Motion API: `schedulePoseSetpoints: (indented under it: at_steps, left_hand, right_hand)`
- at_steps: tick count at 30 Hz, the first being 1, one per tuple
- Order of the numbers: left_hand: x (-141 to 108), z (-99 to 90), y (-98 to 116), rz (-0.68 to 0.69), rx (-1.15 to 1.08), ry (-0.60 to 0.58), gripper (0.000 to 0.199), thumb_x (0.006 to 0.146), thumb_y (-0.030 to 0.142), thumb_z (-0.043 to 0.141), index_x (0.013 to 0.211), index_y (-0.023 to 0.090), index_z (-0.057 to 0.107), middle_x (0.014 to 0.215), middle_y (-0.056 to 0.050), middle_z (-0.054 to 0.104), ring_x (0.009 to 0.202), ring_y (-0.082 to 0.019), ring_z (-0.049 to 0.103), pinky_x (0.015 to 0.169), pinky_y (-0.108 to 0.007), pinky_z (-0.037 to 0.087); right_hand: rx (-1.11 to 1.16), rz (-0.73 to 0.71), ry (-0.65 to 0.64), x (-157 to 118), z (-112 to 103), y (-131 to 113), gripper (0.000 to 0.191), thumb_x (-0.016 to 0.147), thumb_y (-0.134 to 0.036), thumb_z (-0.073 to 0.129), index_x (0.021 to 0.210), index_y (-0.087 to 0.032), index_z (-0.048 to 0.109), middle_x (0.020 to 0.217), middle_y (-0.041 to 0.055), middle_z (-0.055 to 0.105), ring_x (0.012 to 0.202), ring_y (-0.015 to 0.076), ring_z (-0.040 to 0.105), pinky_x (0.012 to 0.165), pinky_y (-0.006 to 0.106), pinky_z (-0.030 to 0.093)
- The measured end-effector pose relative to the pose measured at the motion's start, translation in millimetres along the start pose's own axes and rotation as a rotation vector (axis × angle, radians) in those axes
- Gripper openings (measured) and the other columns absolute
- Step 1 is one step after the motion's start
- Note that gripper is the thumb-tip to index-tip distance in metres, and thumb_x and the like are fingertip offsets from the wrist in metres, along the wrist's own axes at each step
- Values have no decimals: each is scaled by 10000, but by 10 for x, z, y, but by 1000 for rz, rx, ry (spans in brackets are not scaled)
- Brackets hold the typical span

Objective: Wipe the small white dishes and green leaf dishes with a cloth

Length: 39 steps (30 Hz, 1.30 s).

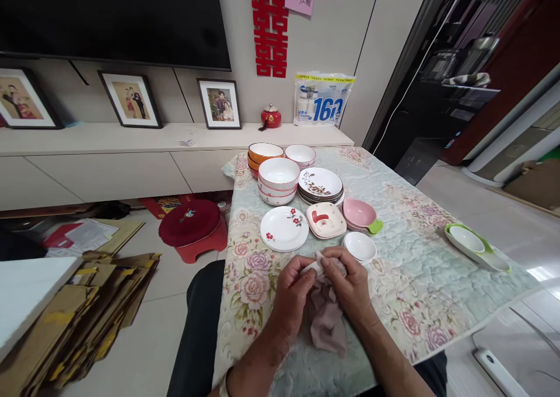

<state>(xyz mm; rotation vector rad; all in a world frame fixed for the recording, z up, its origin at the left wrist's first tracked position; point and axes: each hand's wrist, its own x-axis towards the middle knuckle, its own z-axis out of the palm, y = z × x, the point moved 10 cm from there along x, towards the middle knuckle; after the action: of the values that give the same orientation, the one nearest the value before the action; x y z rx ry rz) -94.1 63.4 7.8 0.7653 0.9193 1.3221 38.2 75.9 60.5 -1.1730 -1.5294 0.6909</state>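
Left hand (294,283): pinches the cloth (329,327)
Right hand (352,277): pinches it too
Small bowls (360,246): near fingers; a bump could chip them
Bowl stack (278,188): tall, might tip if knocked

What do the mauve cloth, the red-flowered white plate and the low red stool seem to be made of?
The mauve cloth looks like thin, matte fabric: it hangs in soft crumples.

The red-flowered white plate looks like smooth glazed ceramic, judging by its even white surface, though melamine is possible.

The low red stool seems moulded plastic, evenly coloured; its dark cover looks like plush fabric.
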Motion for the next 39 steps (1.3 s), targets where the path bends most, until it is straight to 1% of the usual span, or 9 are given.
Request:
schedulePoseSetpoints:
  at_steps: [3, 5, 10, 14, 18, 21, 28, 31, 39]
  left_hand:
    - [13, -6, -11, -38, -210, 42, 157, 653, 290, 737, 714, 166, 662, 670, 7, 621, 667, -138, 516, 673, -259, 415]
    - [23, -2, -3, -53, -278, 55, 150, 623, 272, 742, 686, 169, 652, 654, 9, 620, 666, -137, 517, 674, -256, 417]
    - [28, -29, -56, -58, -172, 31, 133, 687, 277, 704, 675, 175, 619, 635, 26, 559, 637, -126, 467, 628, -249, 395]
    - [24, -66, -90, 1, 93, -10, 162, 797, 327, 671, 793, 167, 650, 703, 8, 574, 670, -139, 471, 624, -255, 382]
    - [15, -36, -44, 53, 155, -39, 188, 812, 352, 673, 822, 165, 656, 727, -2, 589, 698, -152, 492, 660, -267, 402]
    - [6, -1, -29, 53, 136, -53, 198, 803, 362, 695, 809, 168, 652, 714, 1, 594, 693, -152, 505, 660, -266, 408]
    - [32, -33, -67, -29, -220, 30, 218, 686, 306, 799, 798, 151, 694, 736, -11, 663, 720, -147, 557, 730, -273, 438]
    - [51, -40, -45, -37, -291, 62, 237, 642, 293, 841, 765, 153, 694, 723, -5, 679, 711, -136, 568, 747, -268, 446]
    - [47, -42, -88, -51, -275, 76, 228, 634, 270, 853, 740, 155, 687, 706, 9, 671, 671, -117, 557, 676, -244, 430]
  right_hand:
    - [153, 237, -3, -3, 18, 296, 271, 870, -452, 636, 820, -187, 663, 659, -8, 594, 607, 146, 524, 558, 256, 426]
    - [284, 336, -24, -25, 68, 433, 315, 846, -494, 653, 811, -180, 653, 649, -15, 583, 597, 139, 507, 553, 252, 415]
    - [416, 442, -33, -94, 118, 560, 315, 809, -493, 708, 836, -183, 654, 657, -20, 605, 576, 132, 512, 543, 249, 408]
    - [229, 310, -9, -52, 24, 410, 259, 825, -443, 707, 818, -185, 685, 636, -22, 589, 563, 132, 512, 529, 250, 395]
    - [7, -69, 14, 2, -45, -9, 114, 864, -304, 680, 855, -207, 740, 864, 44, 677, 839, 198, 632, 752, 316, 488]
    - [-57, -234, -23, -31, 10, -177, 120, 897, -221, 635, 930, -227, 750, 906, 52, 672, 881, 194, 638, 786, 321, 496]
    - [-129, -135, 116, -4, -105, 41, 112, 923, -264, 633, 948, -220, 733, 899, 46, 665, 871, 192, 628, 772, 318, 497]
    - [-175, -118, 122, -12, -102, 75, 89, 917, -261, 639, 904, -210, 711, 848, 33, 655, 807, 181, 619, 723, 304, 489]
    - [-175, -316, -16, -101, 93, -234, 70, 912, -184, 609, 880, -209, 665, 815, 17, 646, 761, 156, 615, 682, 271, 477]
